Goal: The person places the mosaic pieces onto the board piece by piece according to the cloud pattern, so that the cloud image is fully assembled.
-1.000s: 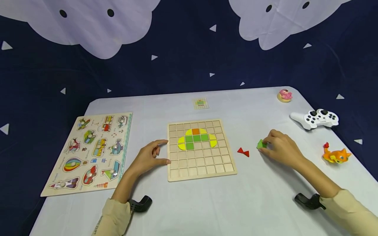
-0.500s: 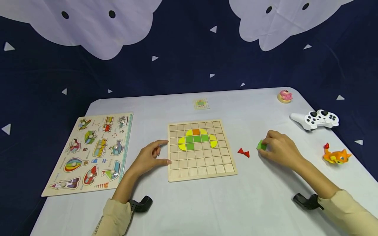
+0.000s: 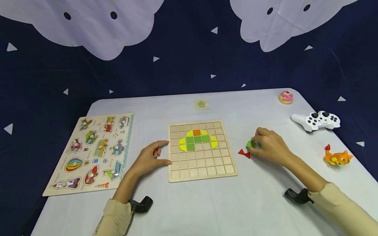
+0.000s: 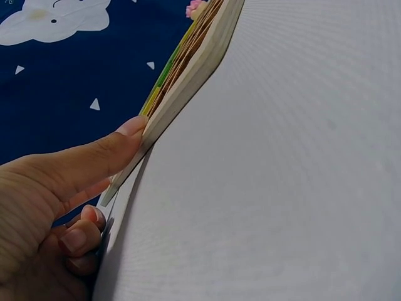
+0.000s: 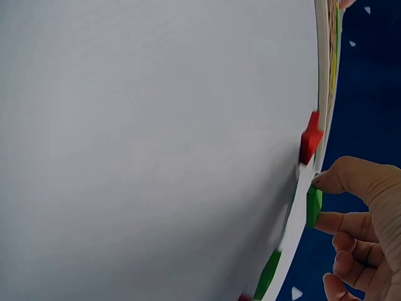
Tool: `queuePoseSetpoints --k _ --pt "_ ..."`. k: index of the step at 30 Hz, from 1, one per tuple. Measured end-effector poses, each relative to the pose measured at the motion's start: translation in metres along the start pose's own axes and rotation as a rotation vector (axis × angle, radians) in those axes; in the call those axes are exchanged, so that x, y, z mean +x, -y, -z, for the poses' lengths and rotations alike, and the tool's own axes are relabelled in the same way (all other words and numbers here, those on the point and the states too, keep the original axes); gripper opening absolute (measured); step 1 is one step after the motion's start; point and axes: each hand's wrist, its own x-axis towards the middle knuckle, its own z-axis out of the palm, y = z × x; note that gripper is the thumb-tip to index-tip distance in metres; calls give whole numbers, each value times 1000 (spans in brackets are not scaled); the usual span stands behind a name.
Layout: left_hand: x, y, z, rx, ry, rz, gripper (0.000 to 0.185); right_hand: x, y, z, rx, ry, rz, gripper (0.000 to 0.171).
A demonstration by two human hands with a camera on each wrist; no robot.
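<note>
Near the middle of the table lies a square wooden grid board (image 3: pixel 203 164) with yellow, orange and green pieces set in its upper cells. At its left edge, my left hand (image 3: pixel 150 156) touches the rim with thumb and index finger spread apart; the left wrist view has the thumb (image 4: pixel 109 153) against that rim. To the right of the board, my right hand (image 3: pixel 271 146) pinches a green tile (image 5: pixel 314 205) between thumb and finger. Two red triangles (image 3: pixel 244 153), tip to tip, lie just left of this hand. Another green piece (image 5: pixel 268 276) shows on the table in the right wrist view.
A picture puzzle board (image 3: pixel 91 154) lies on the left. Behind the grid board is a small pattern card (image 3: pixel 202 105). Along the right side are a pink toy (image 3: pixel 285 97), a white game controller (image 3: pixel 317 121) and an orange toy animal (image 3: pixel 338 157).
My right hand has moved left with the green tile, close to the red triangles. The left hand stays at the board's edge.
</note>
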Motion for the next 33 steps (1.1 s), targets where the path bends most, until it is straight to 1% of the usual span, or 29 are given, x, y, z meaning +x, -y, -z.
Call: queuePoseSetpoints --k 4,9,12,20,28,33 --pt "0 0 0 -4 -1 6 75 12 11 -6 21 -3 39 20" --pt "0 1 0 -14 -2 6 75 26 26 -12 60 30 65 22" --pt "0 2 0 -13 -2 0 75 33 34 -15 77 48 82 22" --pt "0 3 0 -9 0 -10 75 48 52 -21 123 64 136 19" --pt "0 3 0 -8 0 -7 75 65 73 -29 110 71 199 24" --pt "0 2 1 -3 -3 1 75 74 84 -33 126 72 245 25"
